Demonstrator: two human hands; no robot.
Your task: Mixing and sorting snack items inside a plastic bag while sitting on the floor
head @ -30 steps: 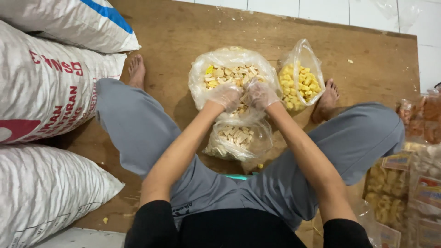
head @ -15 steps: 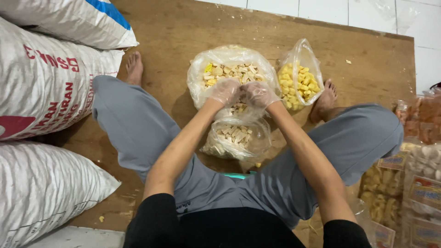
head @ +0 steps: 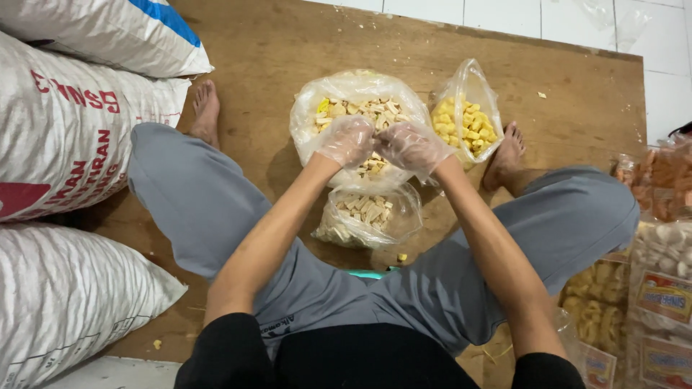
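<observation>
A large clear bag of pale cracker sticks [head: 357,108] sits on a wooden floor board [head: 303,43] between the seated person's legs. Both hands, in thin plastic gloves, meet at its near edge: the left hand [head: 347,140] and right hand [head: 411,146] are curled, fingers bent around some sticks. A smaller bag of sticks [head: 369,215] lies just below; a bag of yellow pieces [head: 467,119] stands right. White sacks [head: 65,137] are stacked at left.

Glossy clear plastic bags [head: 355,94], matt woven sacks [head: 65,137], scuffed wooden board [head: 288,43].
</observation>
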